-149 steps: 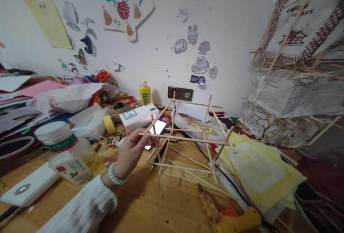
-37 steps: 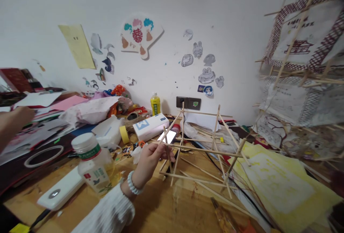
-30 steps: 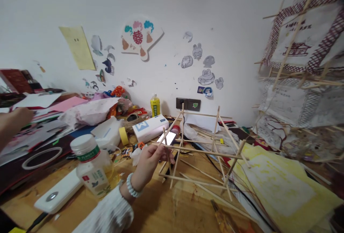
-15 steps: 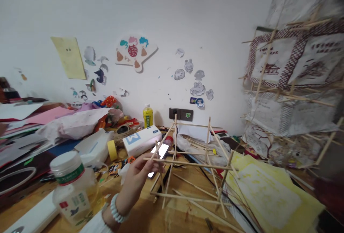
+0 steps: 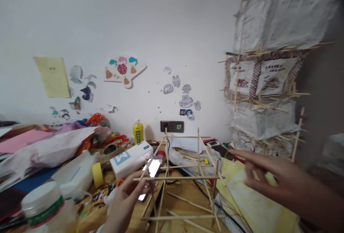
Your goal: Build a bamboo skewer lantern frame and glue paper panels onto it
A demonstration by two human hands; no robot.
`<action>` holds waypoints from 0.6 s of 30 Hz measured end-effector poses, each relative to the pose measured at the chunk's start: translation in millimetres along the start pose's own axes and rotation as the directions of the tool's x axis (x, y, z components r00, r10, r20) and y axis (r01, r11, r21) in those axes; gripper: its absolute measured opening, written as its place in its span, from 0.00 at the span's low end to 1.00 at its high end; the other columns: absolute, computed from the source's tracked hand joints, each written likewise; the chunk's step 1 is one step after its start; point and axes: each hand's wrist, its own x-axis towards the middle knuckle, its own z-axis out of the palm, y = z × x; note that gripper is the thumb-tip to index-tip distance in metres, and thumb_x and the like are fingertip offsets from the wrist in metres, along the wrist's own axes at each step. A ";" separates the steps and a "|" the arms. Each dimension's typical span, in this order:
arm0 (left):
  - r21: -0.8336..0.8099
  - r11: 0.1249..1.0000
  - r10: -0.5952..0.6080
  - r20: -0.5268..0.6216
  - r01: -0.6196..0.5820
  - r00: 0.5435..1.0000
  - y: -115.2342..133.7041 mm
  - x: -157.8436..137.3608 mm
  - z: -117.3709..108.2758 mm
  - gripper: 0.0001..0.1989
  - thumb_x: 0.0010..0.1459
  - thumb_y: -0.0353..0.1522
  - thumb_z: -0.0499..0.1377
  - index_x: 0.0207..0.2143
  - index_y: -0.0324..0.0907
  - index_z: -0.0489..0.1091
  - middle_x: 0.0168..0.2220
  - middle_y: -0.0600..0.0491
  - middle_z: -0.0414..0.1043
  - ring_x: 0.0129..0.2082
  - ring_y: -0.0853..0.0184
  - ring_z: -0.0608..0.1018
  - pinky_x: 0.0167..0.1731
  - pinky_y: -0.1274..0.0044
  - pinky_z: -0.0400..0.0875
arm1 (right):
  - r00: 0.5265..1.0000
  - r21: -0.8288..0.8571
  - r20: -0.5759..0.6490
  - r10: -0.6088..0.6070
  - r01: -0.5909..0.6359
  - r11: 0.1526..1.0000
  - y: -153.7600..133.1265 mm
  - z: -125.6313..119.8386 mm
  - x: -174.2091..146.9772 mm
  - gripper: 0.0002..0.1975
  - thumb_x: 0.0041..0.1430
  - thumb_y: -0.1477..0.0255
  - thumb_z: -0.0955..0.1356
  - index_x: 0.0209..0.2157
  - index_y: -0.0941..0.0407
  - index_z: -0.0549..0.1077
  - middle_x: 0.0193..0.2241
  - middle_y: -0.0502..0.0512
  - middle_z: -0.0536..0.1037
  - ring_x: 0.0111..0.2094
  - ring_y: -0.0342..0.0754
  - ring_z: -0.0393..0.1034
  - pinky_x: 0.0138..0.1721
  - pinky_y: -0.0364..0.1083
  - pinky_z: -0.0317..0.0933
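My left hand is closed around the left corner of a wooden stick frame, thumb and fingers pinching where the sticks cross. The frame is an open, box-like shape of thin sticks, standing on the table. To its right, my right hand is raised with the index finger stretched toward the frame and the other fingers curled. A thin string runs from its fingertips down to the frame's right corner, seemingly pinched there; motion smears the grip slightly. More string trails from that corner toward the table's front.
Behind the left hand lie a lit phone, a white box and yellow tape. A white-capped jar stands front left. Yellow sheets lie right, below a tall paper-covered stick lantern. Loose sticks lie under the frame.
My right hand has come into view from the right, up beside the frame's right corner with the string. My left hand keeps its hold. The camera view has shifted up and right.
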 end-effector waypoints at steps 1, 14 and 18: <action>-0.005 1.000 0.001 -0.008 -0.001 1.000 -0.7 0.4 -1.3 0.20 0.41 0.44 0.68 0.32 0.40 0.74 0.25 0.53 0.77 0.24 0.66 0.78 0.27 0.78 0.74 | 0.997 0.020 0.074 0.004 -0.005 1.000 -6.6 1.4 8.7 0.24 0.59 0.64 0.66 0.56 0.50 0.64 0.36 0.53 0.76 0.29 0.44 0.68 0.32 0.44 0.64; 0.052 0.998 -0.036 -0.070 0.040 0.997 -0.8 3.5 -3.1 0.23 0.36 0.47 0.68 0.31 0.40 0.74 0.26 0.51 0.78 0.25 0.63 0.79 0.28 0.77 0.76 | 0.964 0.113 0.250 -0.087 0.061 0.992 -27.4 10.1 23.0 0.32 0.55 0.69 0.65 0.61 0.50 0.57 0.30 0.48 0.77 0.26 0.43 0.63 0.29 0.40 0.52; 0.093 0.996 -0.007 -0.070 0.013 0.998 1.9 2.5 -0.2 0.24 0.39 0.49 0.66 0.31 0.40 0.73 0.25 0.51 0.78 0.24 0.64 0.78 0.27 0.76 0.76 | 0.960 0.132 0.262 -0.099 0.066 0.989 -23.8 16.0 27.0 0.31 0.54 0.71 0.65 0.61 0.51 0.58 0.29 0.49 0.76 0.25 0.42 0.63 0.28 0.39 0.53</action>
